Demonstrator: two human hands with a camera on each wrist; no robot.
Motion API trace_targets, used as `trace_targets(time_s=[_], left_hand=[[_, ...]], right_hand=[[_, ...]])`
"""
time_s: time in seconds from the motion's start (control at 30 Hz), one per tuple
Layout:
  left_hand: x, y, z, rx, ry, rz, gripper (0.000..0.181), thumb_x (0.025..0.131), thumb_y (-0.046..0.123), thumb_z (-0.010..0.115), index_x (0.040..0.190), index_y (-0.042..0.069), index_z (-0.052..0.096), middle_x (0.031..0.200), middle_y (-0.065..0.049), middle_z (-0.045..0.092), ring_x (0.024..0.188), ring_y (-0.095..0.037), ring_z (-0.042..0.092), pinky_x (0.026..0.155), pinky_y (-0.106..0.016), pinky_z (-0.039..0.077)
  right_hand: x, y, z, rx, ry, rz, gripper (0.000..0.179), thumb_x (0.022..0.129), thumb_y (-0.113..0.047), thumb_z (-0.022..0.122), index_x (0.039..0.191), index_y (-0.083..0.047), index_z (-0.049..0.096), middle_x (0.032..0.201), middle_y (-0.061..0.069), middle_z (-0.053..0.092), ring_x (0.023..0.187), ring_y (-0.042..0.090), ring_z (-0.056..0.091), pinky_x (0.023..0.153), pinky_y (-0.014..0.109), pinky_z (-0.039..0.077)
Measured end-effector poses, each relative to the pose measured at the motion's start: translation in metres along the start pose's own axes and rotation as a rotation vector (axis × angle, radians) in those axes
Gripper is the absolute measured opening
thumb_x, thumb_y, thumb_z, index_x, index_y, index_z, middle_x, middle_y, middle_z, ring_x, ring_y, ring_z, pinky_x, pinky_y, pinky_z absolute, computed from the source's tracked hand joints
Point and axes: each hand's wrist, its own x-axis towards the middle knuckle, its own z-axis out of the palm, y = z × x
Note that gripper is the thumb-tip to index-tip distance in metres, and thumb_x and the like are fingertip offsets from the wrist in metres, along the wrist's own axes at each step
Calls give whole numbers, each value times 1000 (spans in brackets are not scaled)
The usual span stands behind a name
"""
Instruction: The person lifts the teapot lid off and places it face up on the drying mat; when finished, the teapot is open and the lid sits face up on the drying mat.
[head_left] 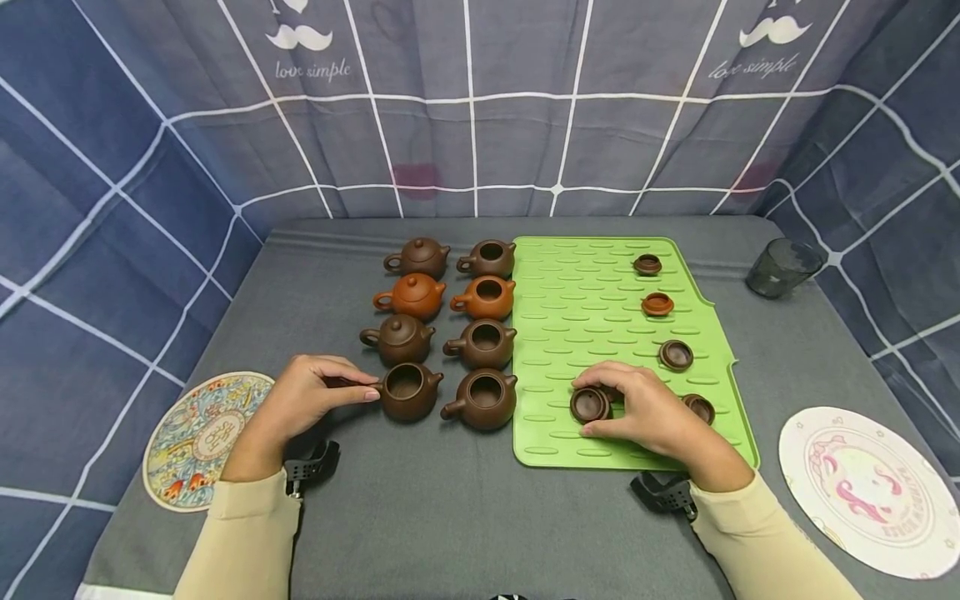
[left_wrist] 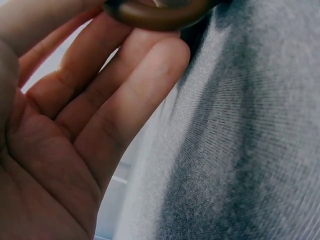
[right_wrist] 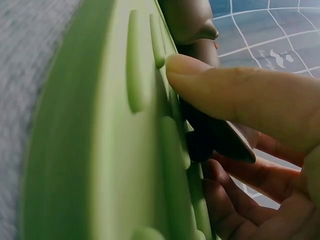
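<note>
By its handle [left_wrist: 160, 19], my left hand [head_left: 311, 396] grips a dark brown teapot [head_left: 407, 393] that stands lidless on the table. My right hand [head_left: 637, 408] is low over the green mat [head_left: 551, 433], with thumb and fingers around a small brown teapot lid [head_left: 590, 406], its hollow side up. In the right wrist view, the dark lid [right_wrist: 225, 135] shows between thumb and fingers, close to the mat's ridges. Near my right wrist lies another brown lid [head_left: 699, 408], partly covered by the hand.
Lidded teapots [head_left: 415, 297] stand behind the held one; a column of lidless teapots [head_left: 483, 400] lines the mat's left edge. More lids [head_left: 677, 356] lie along the mat's right side. A dark glass [head_left: 783, 268], a patterned round mat [head_left: 206, 442] and a white one [head_left: 870, 492] flank them.
</note>
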Motion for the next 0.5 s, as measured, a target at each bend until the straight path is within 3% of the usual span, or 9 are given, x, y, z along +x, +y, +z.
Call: trace_targets(time_s=[0.5], left_hand=[[0, 1, 1, 5, 5, 10, 16, 85, 12, 91, 99, 16, 87, 93, 5, 77, 81, -14, 69, 67, -24, 54]], right_hand=[[-2, -1, -7, -9, 21, -40, 58, 72, -22, 101, 122, -9, 75, 121, -2, 72, 110, 18, 67, 93, 41, 54]])
